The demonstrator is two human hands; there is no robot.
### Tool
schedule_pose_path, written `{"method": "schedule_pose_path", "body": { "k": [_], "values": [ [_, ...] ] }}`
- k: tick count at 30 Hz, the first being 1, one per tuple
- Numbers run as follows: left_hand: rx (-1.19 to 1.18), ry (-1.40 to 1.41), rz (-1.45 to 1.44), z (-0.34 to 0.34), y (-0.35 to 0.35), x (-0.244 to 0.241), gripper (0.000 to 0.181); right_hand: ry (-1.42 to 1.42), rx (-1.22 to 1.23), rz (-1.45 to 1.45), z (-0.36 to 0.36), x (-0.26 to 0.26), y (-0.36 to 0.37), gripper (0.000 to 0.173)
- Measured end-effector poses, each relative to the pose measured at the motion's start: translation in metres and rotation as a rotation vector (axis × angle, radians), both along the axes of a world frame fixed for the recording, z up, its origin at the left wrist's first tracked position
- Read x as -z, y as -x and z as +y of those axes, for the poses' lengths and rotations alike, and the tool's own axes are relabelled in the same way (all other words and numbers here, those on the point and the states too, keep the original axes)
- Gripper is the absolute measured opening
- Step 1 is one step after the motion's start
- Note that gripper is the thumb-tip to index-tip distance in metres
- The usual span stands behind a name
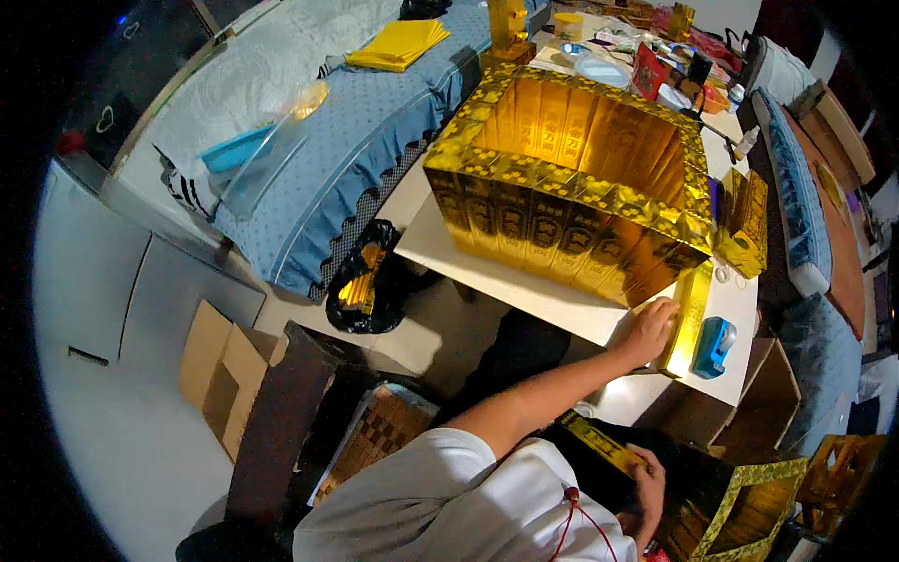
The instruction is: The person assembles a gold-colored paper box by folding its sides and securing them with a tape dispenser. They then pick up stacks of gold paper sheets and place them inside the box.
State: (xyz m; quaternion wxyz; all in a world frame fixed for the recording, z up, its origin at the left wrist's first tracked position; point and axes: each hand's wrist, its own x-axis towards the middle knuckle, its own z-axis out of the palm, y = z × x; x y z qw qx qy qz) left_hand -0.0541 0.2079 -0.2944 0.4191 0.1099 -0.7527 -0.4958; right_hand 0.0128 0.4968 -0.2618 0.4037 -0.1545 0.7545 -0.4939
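On the white table's near right corner lies a long shiny gold box point(691, 319). My left hand point(652, 330) rests against its left side with curled fingers; whether it grips the box is unclear. Low by my lap, my right hand point(647, 478) holds one end of a narrow gold carton point(602, 444) bearing dark print. Just beyond my left hand stands a large open-topped, rectangular gold structure point(541, 218). Its walls are rows of upright printed gold cartons, with a patterned gold rim. A blue tape dispenser point(715, 348) sits right of the long box.
More gold boxes point(744, 225) stand at the table's right edge. A black bag point(365, 281) with gold pieces lies on the floor at left, near an open cardboard box point(225, 379). Another gold frame-like structure point(751, 506) is low at right. Yellow sheets point(399, 43) lie on the blue-covered sofa.
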Motion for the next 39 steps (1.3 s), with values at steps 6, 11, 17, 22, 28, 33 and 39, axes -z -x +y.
{"method": "schedule_pose_path", "body": {
  "k": [6, 11, 17, 22, 28, 33, 39],
  "values": [
    [0.080, -0.095, -0.011, -0.007, -0.007, 0.003, 0.037, 0.332, 0.405, 0.158, 0.051, -0.066, -0.007, 0.051],
    [0.094, -0.169, 0.071, -0.005, -0.027, -0.009, 0.033, 0.163, 0.583, 0.801, 0.042, -0.076, 0.008, 0.052],
    [0.134, -0.129, 0.062, 0.021, -0.073, 0.006, 0.035, 0.404, 0.663, 0.718, -0.071, -0.081, 0.015, 0.041],
    [0.282, -0.235, 0.010, 0.017, -0.139, 0.001, 0.038, 0.290, 0.583, 0.862, -0.135, -0.069, 0.025, 0.038],
    [0.160, -0.193, -0.037, -0.012, -0.195, 0.017, 0.038, 0.083, 0.189, 1.224, -0.175, -0.037, 0.020, 0.040],
    [0.088, -0.087, -0.112, -0.034, -0.223, 0.022, 0.036, -0.190, 0.056, 1.392, -0.185, -0.021, 0.016, 0.055],
    [0.170, -0.093, -0.158, -0.043, -0.226, 0.022, 0.033, -0.289, 0.105, 1.450, -0.199, -0.024, 0.036, 0.059]
  ]
}}
